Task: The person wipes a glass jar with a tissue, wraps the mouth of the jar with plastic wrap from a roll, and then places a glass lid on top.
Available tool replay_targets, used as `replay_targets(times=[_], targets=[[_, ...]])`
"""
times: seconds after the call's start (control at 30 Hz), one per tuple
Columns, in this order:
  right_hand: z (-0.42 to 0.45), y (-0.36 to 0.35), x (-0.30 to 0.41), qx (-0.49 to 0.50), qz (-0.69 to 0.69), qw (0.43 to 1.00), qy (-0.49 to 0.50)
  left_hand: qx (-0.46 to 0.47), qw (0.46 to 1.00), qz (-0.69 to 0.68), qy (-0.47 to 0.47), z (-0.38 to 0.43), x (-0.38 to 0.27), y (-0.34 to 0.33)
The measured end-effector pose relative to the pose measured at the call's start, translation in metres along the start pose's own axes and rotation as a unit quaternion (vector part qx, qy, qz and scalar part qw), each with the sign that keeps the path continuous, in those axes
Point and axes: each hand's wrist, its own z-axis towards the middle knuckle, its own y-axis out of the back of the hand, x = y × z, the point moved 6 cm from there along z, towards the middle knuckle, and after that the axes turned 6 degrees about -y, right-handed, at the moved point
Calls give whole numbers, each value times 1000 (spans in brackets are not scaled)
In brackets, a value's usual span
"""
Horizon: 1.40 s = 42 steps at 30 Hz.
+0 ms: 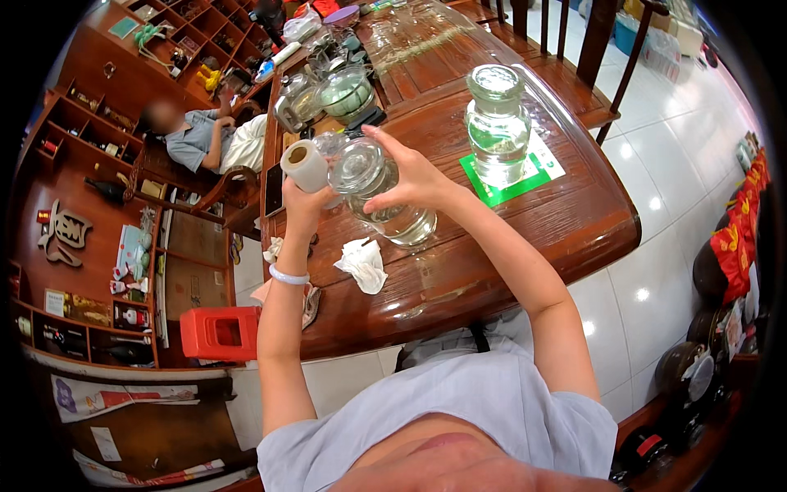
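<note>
In my left hand is an upright roll of clear plastic wrap, its cardboard core showing at the top. Close beside it stands a lidded glass jar of clear liquid, tilted in this view. My right hand curves around the jar's neck and shoulder, thumb across the front and fingers behind. The round glass lid sits on the jar between both hands. Any film stretched between roll and jar is too transparent to make out. A second lidded glass jar with clear liquid stands on a green and white sheet.
Crumpled tissue lies on the wooden table before me. Glass teaware and a dark phone are at the left. A red plastic bin stands below. Another person sits beyond the table's left side.
</note>
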Motion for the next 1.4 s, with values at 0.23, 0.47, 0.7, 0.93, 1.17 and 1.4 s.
replay_targets(times=[0.23, 0.47, 0.7, 0.93, 1.17, 1.4], targets=[[7, -10, -8, 12, -6, 997, -81, 12, 998, 57, -35, -2, -10, 0], [2, -10, -8, -53, -77, 994, -53, 0, 989, 147, -21, -13, -32, 3], [-6, -10, 1, -112, -154, 982, -10, -19, 989, 147, 3, -37, -58, -10], [-13, -13, 15, -157, -213, 964, 14, -92, 993, 74, -4, -51, -53, -19], [-14, -14, 14, -220, -253, 941, 37, -108, 991, 74, -20, -35, -49, -24], [-21, -16, 21, -247, -299, 920, 58, -121, 989, 79, 21, -58, -69, -33]])
